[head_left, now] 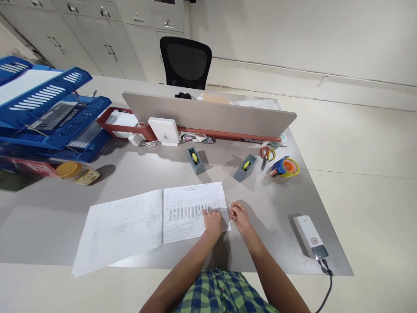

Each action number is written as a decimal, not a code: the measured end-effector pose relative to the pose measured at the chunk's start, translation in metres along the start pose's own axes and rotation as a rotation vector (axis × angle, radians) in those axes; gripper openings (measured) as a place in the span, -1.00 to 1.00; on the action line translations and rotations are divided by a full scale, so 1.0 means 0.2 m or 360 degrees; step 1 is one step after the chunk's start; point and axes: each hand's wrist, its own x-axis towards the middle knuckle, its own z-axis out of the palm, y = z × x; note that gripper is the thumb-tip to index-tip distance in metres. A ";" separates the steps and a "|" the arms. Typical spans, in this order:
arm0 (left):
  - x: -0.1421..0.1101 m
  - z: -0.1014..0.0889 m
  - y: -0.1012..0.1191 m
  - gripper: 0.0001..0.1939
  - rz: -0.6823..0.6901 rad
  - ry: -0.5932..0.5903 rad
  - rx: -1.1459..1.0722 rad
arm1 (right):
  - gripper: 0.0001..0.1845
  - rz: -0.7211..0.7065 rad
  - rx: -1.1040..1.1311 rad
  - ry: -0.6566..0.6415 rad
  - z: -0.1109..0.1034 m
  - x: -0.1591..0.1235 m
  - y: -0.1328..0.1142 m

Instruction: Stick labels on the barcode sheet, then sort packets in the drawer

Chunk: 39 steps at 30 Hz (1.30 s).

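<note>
A stapled set of printed sheets lies spread on the grey desk, with a blank-looking left page (120, 230) and a printed right page (185, 230). Across the right page runs a table with a row of dark strip-like marks. My left hand (213, 221) rests on that page, index finger stretched out to the row of strips. Just past the page's right edge, my right hand (239, 216) has its fingers pinched together; anything thin between them is too small to make out. Beyond the pages stand two grey tape dispensers (195, 161), (245, 168) with yellow cores.
Scissors (265, 157) and tape rolls (289, 167) lie at the right. A white handheld device (309, 237) with a cable sits near the right edge. Blue document trays (48, 108), a yellow-lidded jar (78, 172) and a white box (164, 131) stand left and back, before a low partition (208, 114).
</note>
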 end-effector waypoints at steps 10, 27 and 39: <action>0.03 -0.01 0.00 -0.69 -0.0116 -0.0040 0.0007 | -0.70 -0.0009 -0.0032 -0.0001 -0.03 0.00 0.01; 0.12 -0.08 -0.15 -0.71 -0.0590 0.0129 -0.0311 | -0.70 -0.0007 -0.0009 -0.0003 -0.02 0.04 0.10; 0.11 -0.07 -0.16 -0.77 -0.0639 0.0151 -0.0435 | -0.70 0.0065 0.0011 -0.0050 0.01 0.04 0.10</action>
